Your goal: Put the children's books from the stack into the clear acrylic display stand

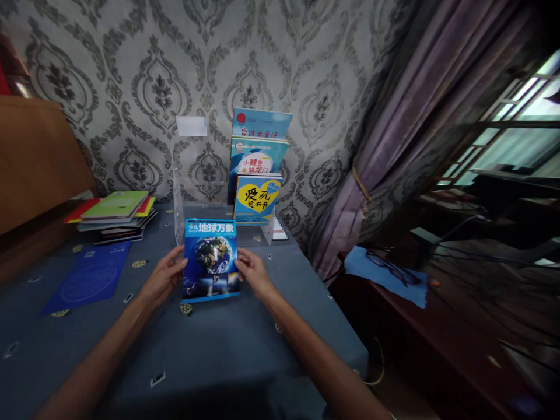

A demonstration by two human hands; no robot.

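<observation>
Head view: left hand point(168, 269), right hand point(254, 268) grasp side edges of one blue Earth-cover book point(210, 259) between them, cover facing wearer, long axis running away, title end farthest; three book covers point(259, 156) visible beyond right hand.

It's looking like a home here: ornate wallpaper point(324, 76) is rising behind, a tied-back purple curtain point(376, 146) is hanging beside a window point(503, 157), a printed tablecloth point(236, 350) is spreading below!
</observation>
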